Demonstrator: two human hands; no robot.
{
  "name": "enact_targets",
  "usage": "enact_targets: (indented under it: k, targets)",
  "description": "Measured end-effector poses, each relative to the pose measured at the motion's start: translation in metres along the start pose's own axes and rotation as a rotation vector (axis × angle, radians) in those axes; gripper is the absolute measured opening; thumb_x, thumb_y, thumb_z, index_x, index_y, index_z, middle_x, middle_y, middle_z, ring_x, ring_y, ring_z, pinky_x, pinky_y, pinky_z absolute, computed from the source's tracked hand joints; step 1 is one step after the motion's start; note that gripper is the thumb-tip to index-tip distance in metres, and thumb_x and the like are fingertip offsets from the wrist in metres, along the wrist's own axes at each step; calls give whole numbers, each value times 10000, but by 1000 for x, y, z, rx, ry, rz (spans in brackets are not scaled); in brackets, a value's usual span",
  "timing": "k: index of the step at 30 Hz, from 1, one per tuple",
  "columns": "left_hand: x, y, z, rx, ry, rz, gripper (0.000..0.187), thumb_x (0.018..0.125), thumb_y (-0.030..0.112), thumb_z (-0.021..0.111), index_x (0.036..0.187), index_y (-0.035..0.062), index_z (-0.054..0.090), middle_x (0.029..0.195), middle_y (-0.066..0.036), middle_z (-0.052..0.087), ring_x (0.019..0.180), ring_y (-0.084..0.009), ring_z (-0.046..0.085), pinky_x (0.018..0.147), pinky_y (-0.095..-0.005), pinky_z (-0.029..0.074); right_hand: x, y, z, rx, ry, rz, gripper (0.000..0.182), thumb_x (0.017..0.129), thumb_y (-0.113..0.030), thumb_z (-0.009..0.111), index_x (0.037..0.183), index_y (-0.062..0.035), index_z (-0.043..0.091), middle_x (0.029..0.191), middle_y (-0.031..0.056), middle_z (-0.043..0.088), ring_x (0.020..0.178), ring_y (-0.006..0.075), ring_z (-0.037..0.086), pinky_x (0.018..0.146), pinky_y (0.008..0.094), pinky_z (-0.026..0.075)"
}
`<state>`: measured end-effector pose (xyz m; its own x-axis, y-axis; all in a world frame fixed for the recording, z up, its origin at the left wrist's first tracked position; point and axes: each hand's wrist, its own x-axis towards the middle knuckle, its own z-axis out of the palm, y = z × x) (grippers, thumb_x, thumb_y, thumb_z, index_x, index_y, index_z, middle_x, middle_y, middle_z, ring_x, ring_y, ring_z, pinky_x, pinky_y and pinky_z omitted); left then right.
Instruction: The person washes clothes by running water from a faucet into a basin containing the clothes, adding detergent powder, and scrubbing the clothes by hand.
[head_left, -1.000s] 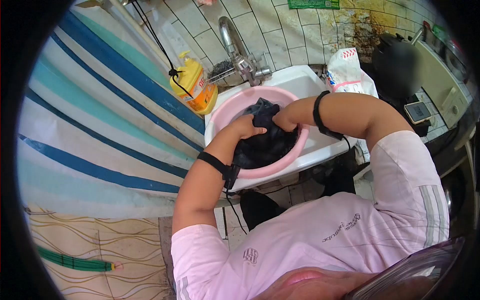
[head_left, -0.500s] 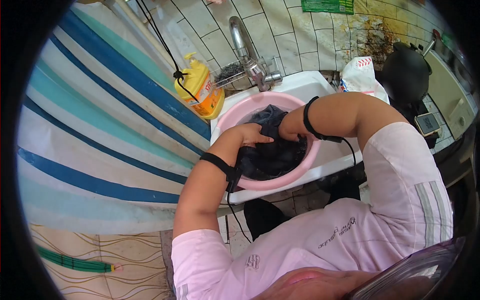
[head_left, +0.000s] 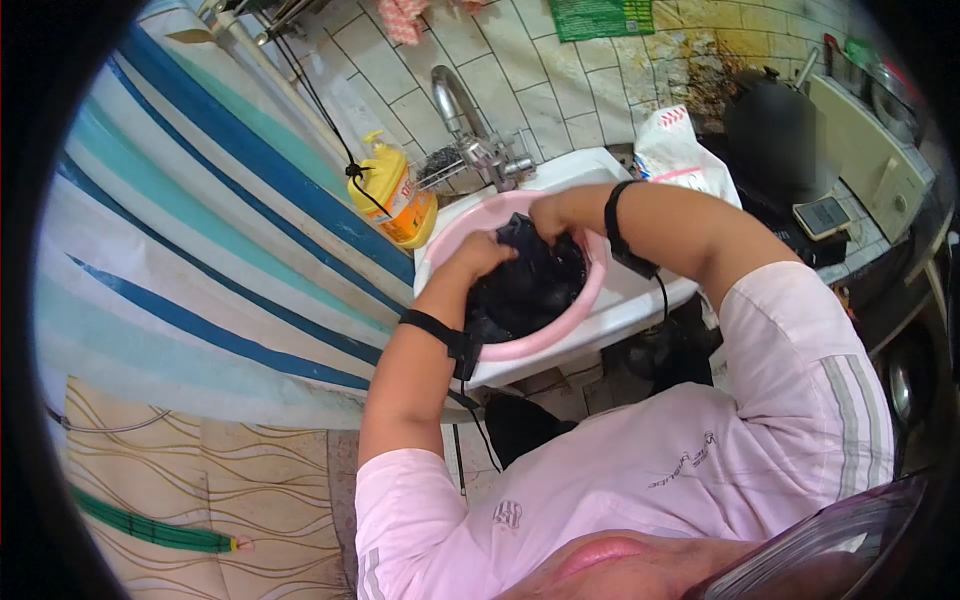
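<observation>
Dark wet-looking cloth [head_left: 530,285] lies bunched inside a pink basin [head_left: 590,300], which sits in a white sink [head_left: 655,300]. At the basin's left side, my left hand [head_left: 485,254] is closed on a fold of the cloth, its thumb showing on top. My right hand [head_left: 554,217] grips the cloth near the back right rim, its fingers pointing down and partly hidden in the folds. A raised piece of the cloth runs between the two hands. The kind of garment cannot be made out.
A chrome faucet [head_left: 465,125] rises behind the basin. To its left stand a yellow pump bottle [head_left: 398,195] and a wire rack [head_left: 440,172]. A white bag [head_left: 680,150], a black pan [head_left: 770,135] and a phone-like device [head_left: 825,218] are at the right. A striped curtain [head_left: 230,220] hangs at the left.
My hands have moved slightly apart and toward the back of the basin, with a fold of the cloth raised between them. The camera view has shifted a little to the right.
</observation>
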<state>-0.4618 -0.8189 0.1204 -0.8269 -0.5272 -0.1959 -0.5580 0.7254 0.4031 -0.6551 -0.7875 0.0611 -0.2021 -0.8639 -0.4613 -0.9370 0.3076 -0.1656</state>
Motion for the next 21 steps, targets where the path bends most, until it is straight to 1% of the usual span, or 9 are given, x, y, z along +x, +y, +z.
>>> enact_targets:
  k: [3, 5, 8, 10, 11, 14, 17, 19, 21]
  targets:
    - [-19, 26, -20, -429, 289, -48, 427, 764, 255, 627, 1045, -66, 606, 917, -178, 653, 792, -258, 632, 689, -354, 493, -106, -11, -46, 384, 476, -76, 281, 586, -167, 693, 767, 44, 662, 743, 168, 652, 696, 271, 644, 577, 411, 523]
    - [-10, 40, -30, -768, 369, -229, 535, 812, 299, 604, 1199, -45, 467, 999, -200, 588, 775, -292, 604, 645, -389, 483, -126, -7, -65, 909, 445, -7, 243, 638, -129, 658, 837, 8, 633, 702, 143, 621, 608, 277, 617, 535, 422, 511]
    - [44, 30, -17, -1108, 461, -279, 576, 835, 337, 587, 1257, -3, 392, 1067, -200, 545, 812, -297, 587, 623, -445, 476, -149, -3, -86, 1080, 531, -21, 257, 640, -83, 661, 872, 21, 625, 785, 154, 638, 675, 283, 634, 566, 441, 517]
    - [66, 37, -4, -1233, 884, -125, 552, 858, 356, 557, 1262, 29, 373, 1152, -170, 521, 932, -303, 569, 685, -493, 462, -159, 3, -94, 1269, 567, -101, 375, 615, -84, 697, 944, 62, 593, 872, 179, 638, 811, 279, 636, 652, 450, 508]
    - [70, 41, -5, -1236, 881, -104, 552, 858, 356, 557, 1262, 29, 373, 1152, -170, 521, 932, -303, 569, 685, -493, 462, -162, 4, -94, 1264, 587, -102, 375, 615, -84, 697, 944, 62, 593, 872, 179, 638, 811, 279, 636, 652, 450, 508]
    - [56, 54, 8, -1637, 222, -29, 562, 849, 521, 529, 1247, 133, 448, 1326, -120, 463, 1108, -334, 536, 872, -683, 329, -146, 5, -77, 1065, 985, -83, 604, 584, -103, 728, 1112, 13, 460, 988, 216, 578, 904, 303, 594, 718, 402, 497]
    - [19, 86, 23, -1607, 15, 36, 682, 831, 550, 536, 1379, 191, 343, 1414, -73, 398, 1187, -342, 470, 976, -666, 174, -166, -13, -50, 1113, 885, -127, 643, 617, -151, 731, 1160, -1, 419, 1063, 231, 548, 1006, 329, 554, 842, 416, 449]
    - [30, 79, 39, -1545, 86, -40, 739, 814, 585, 549, 1405, 193, 340, 1405, -69, 426, 1234, -328, 438, 992, -662, 125, -142, -17, -33, 1053, 868, -162, 589, 636, -144, 712, 1159, -13, 475, 966, 169, 599, 892, 240, 563, 774, 333, 460]
    - [64, 40, 62, -1582, 30, 103, 582, 832, 533, 587, 1252, 143, 486, 1106, -73, 629, 1013, -290, 604, 896, -561, 412, -137, -15, -23, 1059, 698, -293, 413, 645, -103, 694, 1025, 14, 585, 955, 144, 626, 896, 220, 583, 788, 313, 464]
